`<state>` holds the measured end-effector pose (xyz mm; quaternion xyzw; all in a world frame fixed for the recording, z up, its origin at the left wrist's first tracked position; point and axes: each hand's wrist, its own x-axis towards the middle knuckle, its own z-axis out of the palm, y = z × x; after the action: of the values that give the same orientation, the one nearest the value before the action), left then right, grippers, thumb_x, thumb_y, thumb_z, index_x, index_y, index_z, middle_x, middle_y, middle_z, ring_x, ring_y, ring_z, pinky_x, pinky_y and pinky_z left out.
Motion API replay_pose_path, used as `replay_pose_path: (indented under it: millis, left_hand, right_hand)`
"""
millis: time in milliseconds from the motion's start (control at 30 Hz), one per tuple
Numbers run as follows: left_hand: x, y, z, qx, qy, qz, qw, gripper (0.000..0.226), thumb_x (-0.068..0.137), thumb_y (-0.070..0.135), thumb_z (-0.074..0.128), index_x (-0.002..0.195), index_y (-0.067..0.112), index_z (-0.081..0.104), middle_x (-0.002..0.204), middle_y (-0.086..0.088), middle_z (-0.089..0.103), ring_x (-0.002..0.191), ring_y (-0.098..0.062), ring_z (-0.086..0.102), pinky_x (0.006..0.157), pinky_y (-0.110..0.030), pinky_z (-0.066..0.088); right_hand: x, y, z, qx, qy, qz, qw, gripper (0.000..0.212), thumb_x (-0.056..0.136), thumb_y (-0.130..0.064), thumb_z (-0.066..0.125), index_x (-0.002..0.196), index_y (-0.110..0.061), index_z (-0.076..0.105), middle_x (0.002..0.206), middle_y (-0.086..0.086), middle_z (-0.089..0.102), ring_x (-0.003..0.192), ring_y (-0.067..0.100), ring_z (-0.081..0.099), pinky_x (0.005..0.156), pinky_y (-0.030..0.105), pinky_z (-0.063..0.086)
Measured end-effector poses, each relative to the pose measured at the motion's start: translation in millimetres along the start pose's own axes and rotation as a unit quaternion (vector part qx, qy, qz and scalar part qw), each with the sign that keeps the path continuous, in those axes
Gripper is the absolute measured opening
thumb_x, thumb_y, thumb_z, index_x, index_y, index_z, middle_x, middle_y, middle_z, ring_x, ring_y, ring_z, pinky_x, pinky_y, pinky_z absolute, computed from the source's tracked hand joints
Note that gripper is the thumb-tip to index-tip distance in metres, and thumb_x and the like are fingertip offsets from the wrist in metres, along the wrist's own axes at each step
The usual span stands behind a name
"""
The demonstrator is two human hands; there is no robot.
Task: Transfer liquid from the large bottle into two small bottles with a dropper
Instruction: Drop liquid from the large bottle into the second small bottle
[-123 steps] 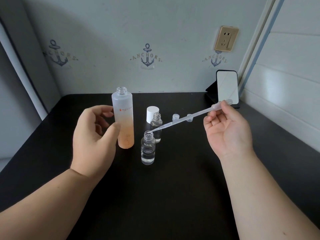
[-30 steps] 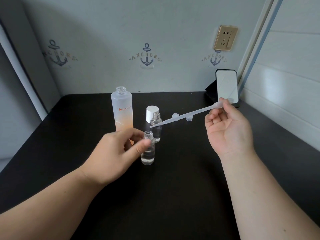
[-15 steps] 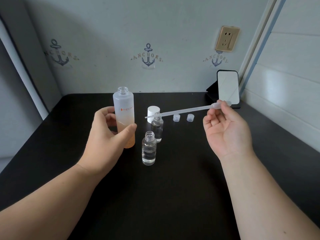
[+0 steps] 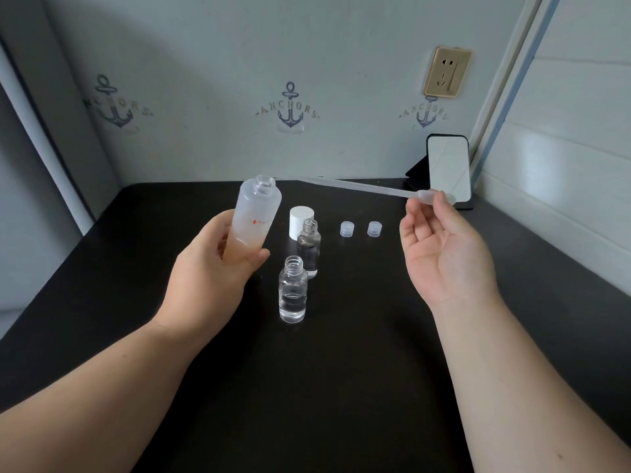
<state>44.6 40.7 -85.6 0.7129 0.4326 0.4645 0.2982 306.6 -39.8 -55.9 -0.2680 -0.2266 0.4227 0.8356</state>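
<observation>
change since earlier frames: the large bottle (image 4: 254,224) stood upright on the table (image 4: 341,387) half a second ago; it is now lifted and tilted, mouth toward the dropper (image 4: 355,188), whose tip has swung up from over the small bottles to the large bottle's rim.
left hand (image 4: 211,271): fingers and thumb wrapped round the lower half of the large bottle, carrying it clear of the table.
right hand (image 4: 444,254): palm up, thumb and forefinger pinching the dropper's bulb end; other fingers loosely curled.
large bottle: frosted plastic, open neck, peach-tinted liquid low in the body; looks light and fairly stiff, smooth-sided, so likely slippery if wet. best held round the mid-to-lower body, as now.
dropper: long, thin, translucent; appears soft and bendy, very light. hold at the bulb, pressing only to draw or release; whether it carries liquid cannot be told.
near small bottle (image 4: 292,290): clear, upright, open, partly filled. looks like glass, so fragile and easily tipped; steady it by the body.
far small bottle (image 4: 309,248): clear, upright, open, just behind the near one; fill level unclear.
white cap (image 4: 301,221): on the table behind the far small bottle.
small caps (image 4: 347,229): two, well apart from the bottles, to the right.
phone (image 4: 448,172): propped at the table's far right corner.
</observation>
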Motion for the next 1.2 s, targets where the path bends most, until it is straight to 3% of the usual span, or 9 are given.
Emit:
replay_pose_path:
  millis: [200,367,500,567,900,1200]
  left_hand:
    - [1.0,2.1,-0.6,0.034,0.002,0.031,0.999,0.054,0.087,0.028,0.075,0.101,0.072,0.047,0.100,0.036,0.060,0.089,0.015,0.058,0.067,-0.022,0.044]
    - [4.8,-6.2,-0.4,0.090,0.004,0.037,0.995,0.050,0.087,0.027,0.074,0.122,0.056,0.053,0.102,0.020,0.060,0.098,0.000,0.055,0.076,-0.019,0.039]
    - [4.4,-7.0,-1.2,0.153,0.009,0.051,0.987,0.054,0.085,0.023,0.077,0.131,0.043,0.057,0.113,0.014,0.057,0.111,-0.020,0.052,0.099,-0.046,0.043]
    - [3.2,-8.2,0.4,0.168,0.017,0.061,0.984,0.058,0.083,0.021,0.080,0.133,0.038,0.059,0.115,0.014,0.055,0.114,-0.024,0.049,0.105,-0.051,0.039]
    - [1.6,-9.2,7.5,0.169,0.018,0.106,0.980,0.062,0.078,0.019,0.085,0.134,0.033,0.063,0.111,0.021,0.052,0.107,-0.018,0.046,0.102,-0.050,0.040]
    - [2.0,-7.9,8.7,0.182,0.011,0.105,0.978,0.062,0.077,0.021,0.087,0.133,0.031,0.064,0.117,0.014,0.061,0.113,-0.020,0.049,0.104,-0.052,0.040]
  right_hand:
    - [1.6,-0.2,-0.8,-0.033,-0.004,-0.014,0.999,0.012,0.097,-0.016,0.063,0.089,-0.010,0.070,0.089,0.000,0.074,0.084,0.013,0.072,0.073,0.024,0.056]
    - [2.1,-3.8,-3.2,-0.047,0.015,-0.036,0.998,0.007,0.098,-0.016,0.062,0.093,-0.011,0.066,0.088,-0.001,0.073,0.078,0.011,0.069,0.073,0.024,0.055]
    - [2.1,-5.7,-4.0,-0.063,0.019,-0.045,0.997,0.010,0.096,-0.013,0.064,0.087,-0.017,0.066,0.083,-0.001,0.071,0.071,0.010,0.063,0.071,0.022,0.052]
    - [1.2,-4.5,-2.4,-0.080,0.002,-0.050,0.996,0.015,0.095,-0.009,0.064,0.083,-0.018,0.067,0.082,0.001,0.071,0.071,0.010,0.062,0.072,0.022,0.051]
    - [-11.6,13.3,11.2,-0.221,-0.104,-0.036,0.969,0.027,0.088,-0.003,0.069,0.073,-0.025,0.073,0.090,0.009,0.076,0.074,0.019,0.072,0.072,0.025,0.055]
    - [-15.6,25.4,12.7,-0.279,-0.129,-0.003,0.952,0.013,0.087,-0.008,0.072,0.082,-0.019,0.076,0.096,0.013,0.077,0.084,0.025,0.075,0.073,0.025,0.056]
